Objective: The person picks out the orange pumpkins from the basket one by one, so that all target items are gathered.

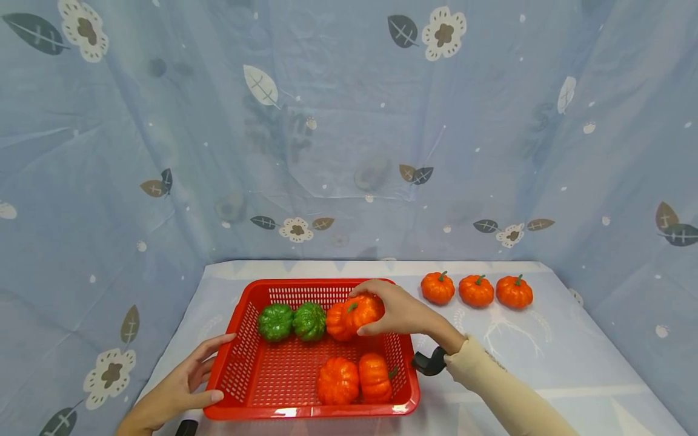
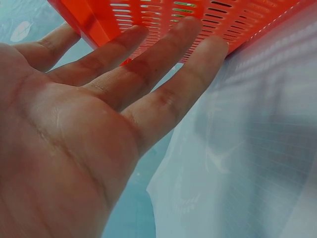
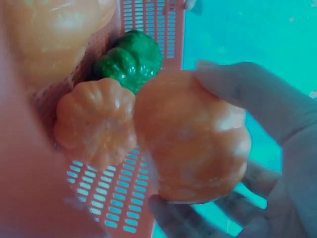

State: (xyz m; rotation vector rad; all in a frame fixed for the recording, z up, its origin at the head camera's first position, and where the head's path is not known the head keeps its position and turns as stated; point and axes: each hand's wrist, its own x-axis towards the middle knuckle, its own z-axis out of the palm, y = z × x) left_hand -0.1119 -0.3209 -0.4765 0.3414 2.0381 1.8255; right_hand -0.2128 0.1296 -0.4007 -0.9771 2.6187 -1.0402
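My right hand point(image 1: 394, 309) grips a small orange pumpkin point(image 1: 364, 311) between thumb and fingers over the right part of a red plastic basket point(image 1: 283, 413). Behind it, partly hidden, an orange pumpkin point(image 1: 337, 324) lies in the basket beside two green pumpkins point(image 1: 309, 321). Nearer the front lie an upturned orange pumpkin point(image 1: 338, 381) and one tipped on its side point(image 1: 374, 378). The right wrist view shows the held pumpkin point(image 3: 190, 139) close to the basket's wall. My left hand point(image 1: 185, 378) touches the basket's left side; its fingers point(image 2: 166, 101) look nearly straight in the left wrist view.
Three orange pumpkins point(image 1: 477, 291) stand in a row on the white-blue tabletop point(image 1: 523, 351), right of the basket. A patterned blue cloth point(image 1: 349, 151) hangs behind and along both sides. A black strap end point(image 1: 431, 361) sits by my right wrist.
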